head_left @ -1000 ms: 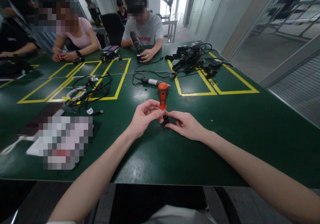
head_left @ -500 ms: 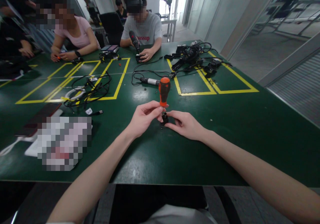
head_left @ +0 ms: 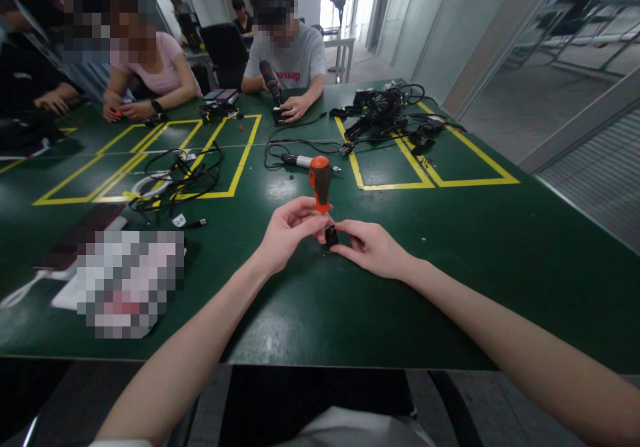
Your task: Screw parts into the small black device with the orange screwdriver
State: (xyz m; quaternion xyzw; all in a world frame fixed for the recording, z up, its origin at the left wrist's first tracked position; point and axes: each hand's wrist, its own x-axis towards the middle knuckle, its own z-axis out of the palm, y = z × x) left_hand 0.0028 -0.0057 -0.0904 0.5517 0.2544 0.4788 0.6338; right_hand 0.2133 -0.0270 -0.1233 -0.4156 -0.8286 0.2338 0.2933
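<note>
An orange-and-black screwdriver [head_left: 321, 184] stands nearly upright, handle up, leaning slightly left. My left hand [head_left: 290, 234] is closed around its lower part, just below the handle. Under it is a small black round part [head_left: 331, 236] on the green table [head_left: 390, 327]. My right hand [head_left: 373, 247] pinches this part from the right between thumb and fingers. The screwdriver's tip is hidden behind my left fingers and the black part, so I cannot tell whether it touches.
An electric screwdriver [head_left: 300, 160] with a cord lies beyond my hands. Black cables [head_left: 385, 110] are heaped at the back right, others [head_left: 183, 170] at the left. A phone [head_left: 80, 237] lies at the left. Across the table a person [head_left: 285, 54] holds a power tool [head_left: 270, 82].
The screwdriver's handle has tipped a little to the left, baring more of the electric screwdriver's tip behind it. Both hands keep their grips almost in place.
</note>
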